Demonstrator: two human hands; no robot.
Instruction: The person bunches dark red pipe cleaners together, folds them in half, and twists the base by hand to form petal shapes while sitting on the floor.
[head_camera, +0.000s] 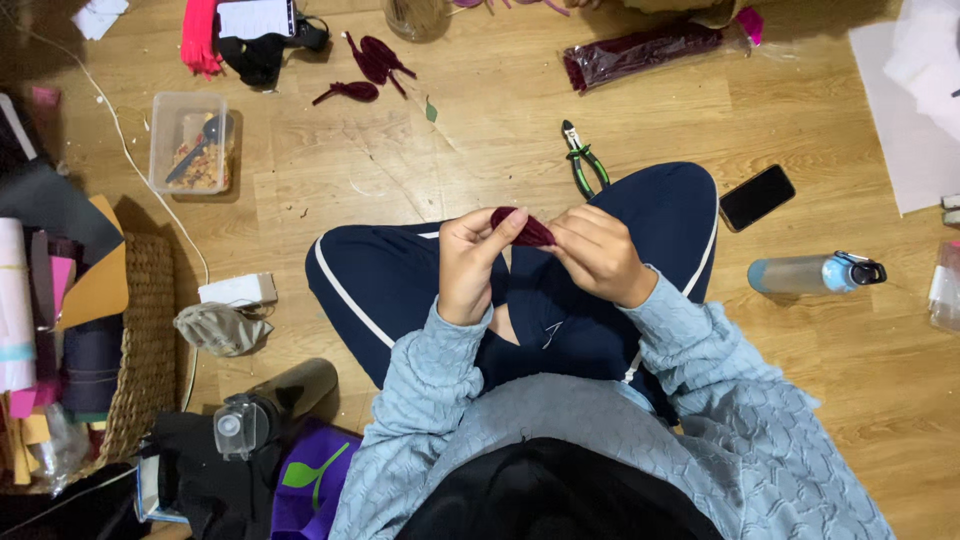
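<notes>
Seated cross-legged on a wood floor (480, 160), a person pinches a dark-red chenille loop (521, 227) betw. both hands at chest level, over the lap. Left hand (470, 262) w/ fingers curled shut on the loop's left end; right hand (598, 252) closed on its right end. Green-handled pliers (582, 160) lie at 12 o'clock, black phone (757, 197) at 2, water bottle (815, 273) at 3, clear plastic tub (190, 143) at 10.

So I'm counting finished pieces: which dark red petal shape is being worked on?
The one pinched between both hands above the lap; the others lie untouched on the floor.
</notes>
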